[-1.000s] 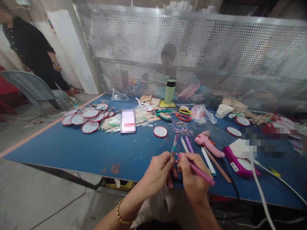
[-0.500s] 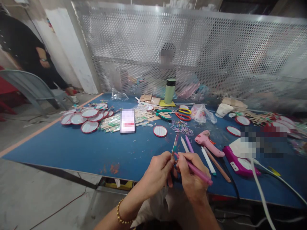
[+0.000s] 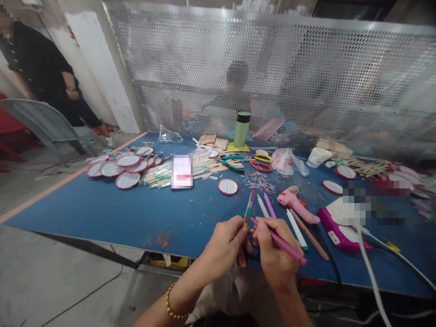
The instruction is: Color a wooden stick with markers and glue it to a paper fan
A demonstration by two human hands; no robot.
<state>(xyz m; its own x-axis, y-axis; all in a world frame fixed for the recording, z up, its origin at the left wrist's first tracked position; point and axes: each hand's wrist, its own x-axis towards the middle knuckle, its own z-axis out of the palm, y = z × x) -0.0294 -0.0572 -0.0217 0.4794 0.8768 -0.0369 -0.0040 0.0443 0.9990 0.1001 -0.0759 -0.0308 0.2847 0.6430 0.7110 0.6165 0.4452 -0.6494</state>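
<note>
Between its fingertips my left hand pinches a thin wooden stick whose upper part is coloured purple, white and green. My right hand grips a pink marker, its tip close beside the stick; whether they touch I cannot tell. Just beyond my hands lie a white marker and a purple marker. Right of my right hand are a white marker with a teal end and a brownish-pink marker. A round red-rimmed disc lies farther back.
A pink glue gun, a magenta power strip with cables, pliers, paper clips, a phone and piled discs lie on the blue table. A green bottle stands near the perforated screen. Another person is at far left.
The pink marker and my right hand have shifted slightly to the right. My left hand still pinches the stick. The person at far left has moved a little to the right.
</note>
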